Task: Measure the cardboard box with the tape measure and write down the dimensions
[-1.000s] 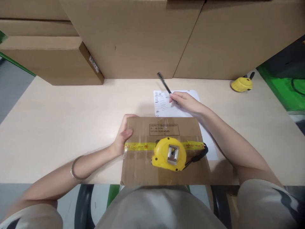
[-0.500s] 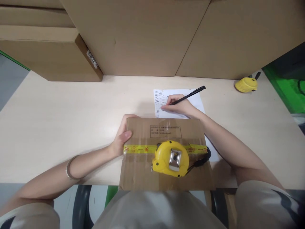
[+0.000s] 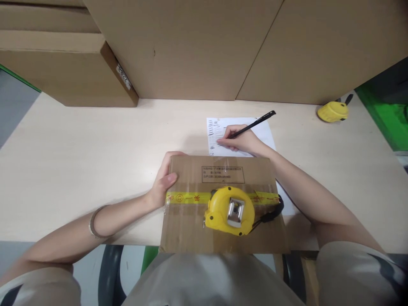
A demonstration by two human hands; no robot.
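Observation:
My left hand (image 3: 164,180) grips the left side of a small cardboard box (image 3: 188,231), thumb on top and the other fingers mostly hidden behind it. Yellow printed tape (image 3: 188,198) runs across the box. On top of it lies a yellow tape measure (image 3: 219,212) with a metal clip and a black wrist strap (image 3: 272,215). Beyond the box, my right hand (image 3: 244,139) is closed around a black pen (image 3: 259,121), its tip end over a white sheet of paper (image 3: 264,131) with handwritten marks. The box covers the near part of the sheet.
Large cardboard boxes (image 3: 191,51) stand along the back of the pale table (image 3: 79,161). Another carton (image 3: 63,76) with a label sits at the back left. A second yellow tape measure (image 3: 332,111) rests at the back right.
The view has shifted slightly. Both hands keep their holds, and the box and tape measure stay in place; the right hand's fingers have moved only a little over the paper.

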